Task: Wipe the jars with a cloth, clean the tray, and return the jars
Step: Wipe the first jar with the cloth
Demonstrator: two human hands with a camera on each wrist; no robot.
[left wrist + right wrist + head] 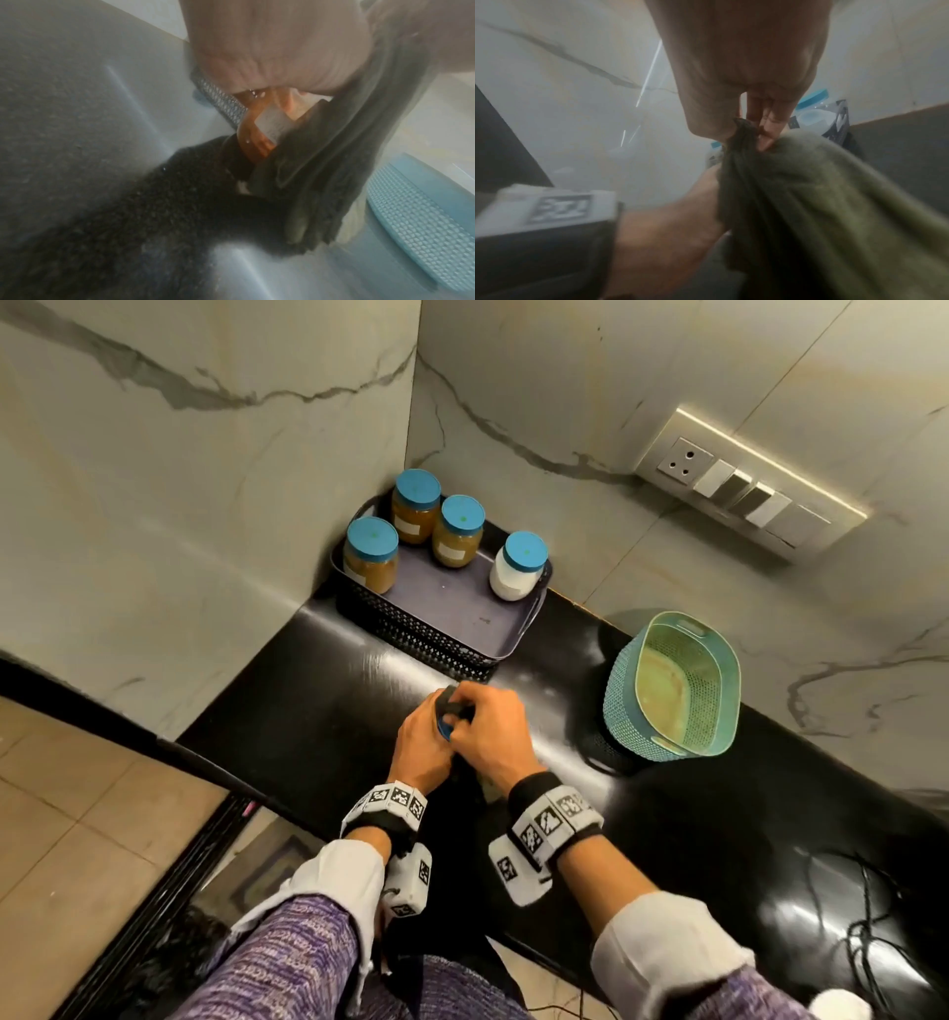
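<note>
Right then, we had one jar (253, 140) off the tray and held over the dark counter (318, 711), just in front of the tray's near edge; its blue lid barely showed between our hands in the head view, and the left wrist view showed its amber contents and a white label. Our left hand (423, 737) was curled round the jar from the side, gripping it; our right hand (488, 731) was closed on a bunched dark cloth (795, 182), fingers pinching the gathered fabric against the jar's top and side; the rest of the cloth hung down beneath.

To do this wipe well, we judged the left hand should turn the jar steadily while the right kept the cloth pressed flat to the glass; the label looked like paper, so a lighter pass there seemed wise; the glass could slip if the grip eased.

Behind our hands sat the black tray (493, 629) in the wall corner, with four blue-lidded jars in it; three with brownish contents (457, 541) stood at its back and left, and one white-filled jar (516, 567) stood at its right side; part of the tray floor was bare. To the right, well apart, a teal basket (624, 701) stood on the counter.
</note>
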